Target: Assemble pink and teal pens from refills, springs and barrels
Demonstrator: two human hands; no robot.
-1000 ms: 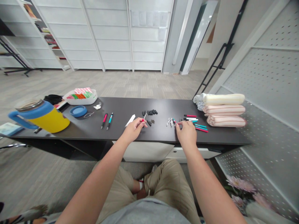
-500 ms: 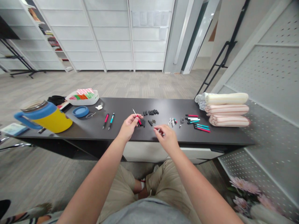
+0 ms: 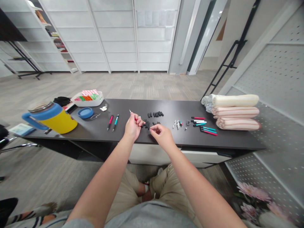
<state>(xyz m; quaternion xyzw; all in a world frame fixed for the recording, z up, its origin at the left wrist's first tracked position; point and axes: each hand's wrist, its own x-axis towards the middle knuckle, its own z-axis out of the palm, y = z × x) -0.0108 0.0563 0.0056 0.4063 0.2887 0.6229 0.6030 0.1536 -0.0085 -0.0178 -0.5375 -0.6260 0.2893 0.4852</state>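
L grip (image 3: 133,127) curled, nr pinched R grip (image 3: 163,134)

Grey shirt (image 3: 144,217); beige trousers (image 3: 165,185)

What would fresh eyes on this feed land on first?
Probably the big yellow-and-blue mug near the left end of the dark desk. Next, the pale rolled towels stacked near its right end. Between them, the left hand, a slim white tip poking out of it, and the right hand are close together beside small black pieces.
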